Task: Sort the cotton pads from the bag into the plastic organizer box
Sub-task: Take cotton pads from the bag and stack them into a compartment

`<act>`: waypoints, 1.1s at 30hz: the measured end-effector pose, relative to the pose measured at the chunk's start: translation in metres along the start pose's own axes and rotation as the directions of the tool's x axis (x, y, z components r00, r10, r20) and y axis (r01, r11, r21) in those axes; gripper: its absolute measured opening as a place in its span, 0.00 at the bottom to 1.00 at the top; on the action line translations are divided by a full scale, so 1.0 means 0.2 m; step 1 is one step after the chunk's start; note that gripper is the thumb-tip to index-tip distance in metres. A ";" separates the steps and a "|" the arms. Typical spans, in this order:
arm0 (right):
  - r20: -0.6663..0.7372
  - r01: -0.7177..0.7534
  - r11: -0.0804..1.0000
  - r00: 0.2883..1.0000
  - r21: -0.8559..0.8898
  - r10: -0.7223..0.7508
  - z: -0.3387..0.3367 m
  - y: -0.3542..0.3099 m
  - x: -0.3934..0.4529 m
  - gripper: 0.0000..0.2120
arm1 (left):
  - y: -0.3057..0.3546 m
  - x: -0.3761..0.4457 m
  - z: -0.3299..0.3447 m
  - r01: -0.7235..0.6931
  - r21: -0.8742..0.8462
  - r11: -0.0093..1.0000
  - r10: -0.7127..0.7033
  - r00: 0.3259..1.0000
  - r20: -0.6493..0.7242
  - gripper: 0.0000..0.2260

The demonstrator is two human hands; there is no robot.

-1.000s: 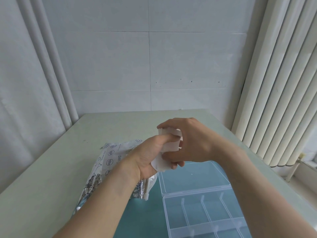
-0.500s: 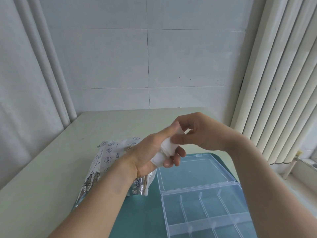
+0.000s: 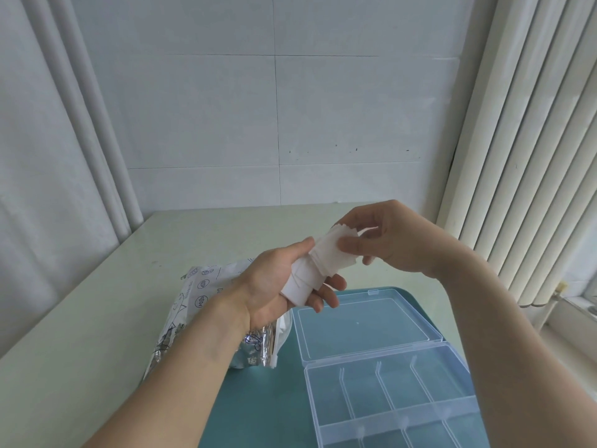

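Head view, looking down past two bare forearms. Nearest sits the clear box [image 3: 394, 405], open on a teal mat [image 3: 258, 399], its base split by thin dividers into compartments that look bare. Its lid [image 3: 365, 321] lies flat behind the base, hinged back and resting on the mat too. Just left of the lid lies the bag [image 3: 200, 295], silver foil inside and printed white outside, partly on the mat and partly on the pale desk [image 3: 80, 334], with its open mouth turned toward the box.

Above the bag and the lid's near-left corner, both hands are raised and meet over a stack of white pads [image 3: 318, 266]. The left hand [image 3: 277, 286] lies palm up with its fingers curled under the stack and its thumb laid along the top, so it grips the lower end. The right hand [image 3: 387, 240] comes in from the right; its thumb and fingers pinch the top pad at the upper end, where the frilled edges fan out a little. How many pads are in the stack I can't tell. None of them touch the box.

Beyond the hands the desk runs back to a tiled wall [image 3: 277, 124]. Long blinds [image 3: 523, 156] hang on the right, and a pale curtain [image 3: 48, 156] falls on the left.
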State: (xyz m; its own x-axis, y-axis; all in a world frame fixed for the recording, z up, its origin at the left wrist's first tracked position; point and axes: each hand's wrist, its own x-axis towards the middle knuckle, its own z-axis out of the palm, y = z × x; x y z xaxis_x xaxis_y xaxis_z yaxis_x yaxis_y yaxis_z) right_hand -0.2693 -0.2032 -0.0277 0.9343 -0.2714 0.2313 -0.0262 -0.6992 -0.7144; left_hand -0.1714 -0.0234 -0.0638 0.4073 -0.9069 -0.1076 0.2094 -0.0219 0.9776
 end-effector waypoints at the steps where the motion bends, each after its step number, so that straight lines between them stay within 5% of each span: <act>1: -0.017 -0.012 1.000 1.000 0.012 0.012 0.00 0.00 0.00 0.04 | 0.00 0.00 0.00 -0.002 -0.006 1.000 0.002 1.000 -0.010 0.21; 6: -0.049 -0.018 0.995 0.999 0.102 0.024 0.01 0.01 0.01 0.05 | -0.01 0.01 0.00 0.000 -0.091 0.996 -0.004 0.999 -0.043 0.20; 12: -0.121 0.157 0.979 0.983 0.132 -0.141 0.04 -0.02 0.00 0.08 | 0.00 0.03 -0.02 -0.009 -0.185 0.983 -0.011 0.994 -0.108 0.20; 17: -0.092 0.157 0.918 0.987 0.364 -0.132 0.01 0.01 0.01 0.05 | -0.01 0.03 -0.04 -0.018 -0.197 0.980 -0.015 0.986 -0.168 0.19; 26: -0.062 -0.061 0.982 0.995 0.178 0.073 0.09 0.03 0.04 0.04 | -0.01 0.03 0.01 -0.073 -0.108 0.991 0.057 0.989 -0.138 0.18; 33: 0.019 -0.008 0.997 1.000 0.081 0.007 0.04 -0.05 -0.01 0.09 | 0.00 0.02 0.00 -0.099 -0.077 0.992 0.089 0.989 -0.121 0.20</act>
State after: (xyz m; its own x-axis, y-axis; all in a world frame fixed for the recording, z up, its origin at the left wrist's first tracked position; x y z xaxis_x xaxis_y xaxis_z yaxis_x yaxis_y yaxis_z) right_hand -0.2684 -0.1907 -0.0273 0.9408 -0.2632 0.2135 -0.0050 -0.6408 -0.7677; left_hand -0.1706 -0.0264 -0.0650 0.5291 -0.8476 -0.0412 0.2361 0.1005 0.9665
